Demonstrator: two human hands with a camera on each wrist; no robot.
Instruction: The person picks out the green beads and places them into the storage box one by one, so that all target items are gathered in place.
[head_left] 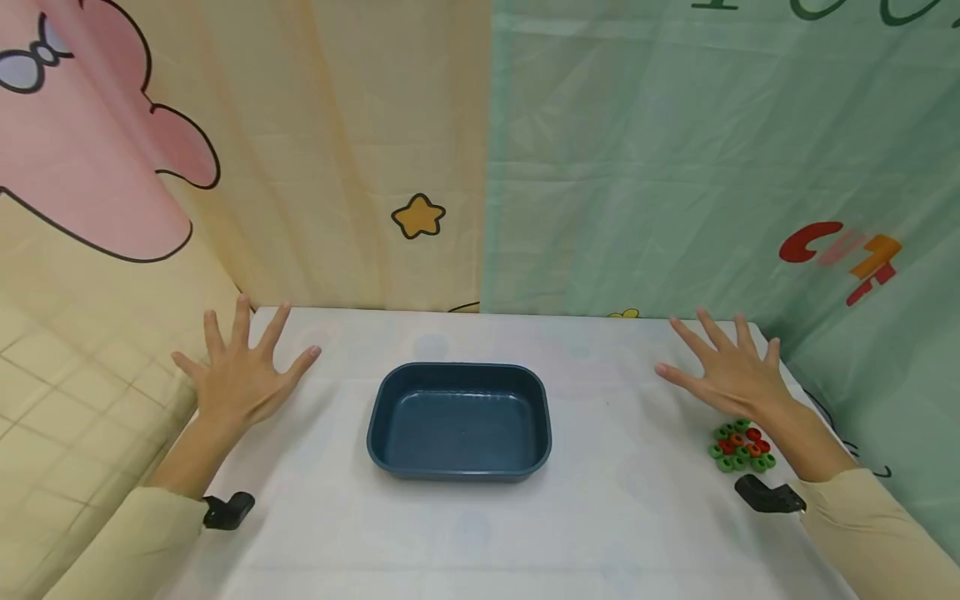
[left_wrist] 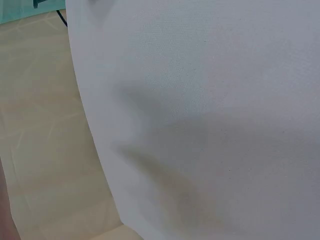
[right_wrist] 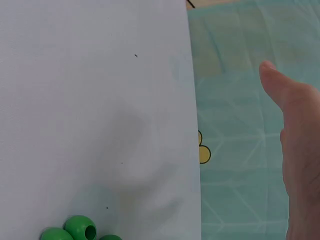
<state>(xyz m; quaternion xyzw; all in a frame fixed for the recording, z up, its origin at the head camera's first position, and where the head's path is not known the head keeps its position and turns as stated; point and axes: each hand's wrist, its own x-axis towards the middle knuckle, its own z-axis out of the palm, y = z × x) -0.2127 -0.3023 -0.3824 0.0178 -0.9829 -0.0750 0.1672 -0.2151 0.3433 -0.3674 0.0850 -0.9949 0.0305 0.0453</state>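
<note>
My left hand (head_left: 242, 379) is held above the left side of the white table with its fingers spread, touching nothing. On the right, my right hand (head_left: 738, 375) is likewise spread out and holds nothing. Just below it in the head view lies a cluster of green, red and orange beads (head_left: 741, 447). Several green beads (right_wrist: 80, 227) show at the bottom of the right wrist view, one with its hole visible. Between the hands sits a dark blue rectangular tray (head_left: 459, 472) with nothing in it. Only a sliver of the left hand shows in the left wrist view.
The white table (head_left: 600, 517) ends at a back edge against printed curtains, yellow (head_left: 337, 150) on the left and green (head_left: 637, 150) on the right. Black wrist mounts (head_left: 228, 510) stick out from the sleeves.
</note>
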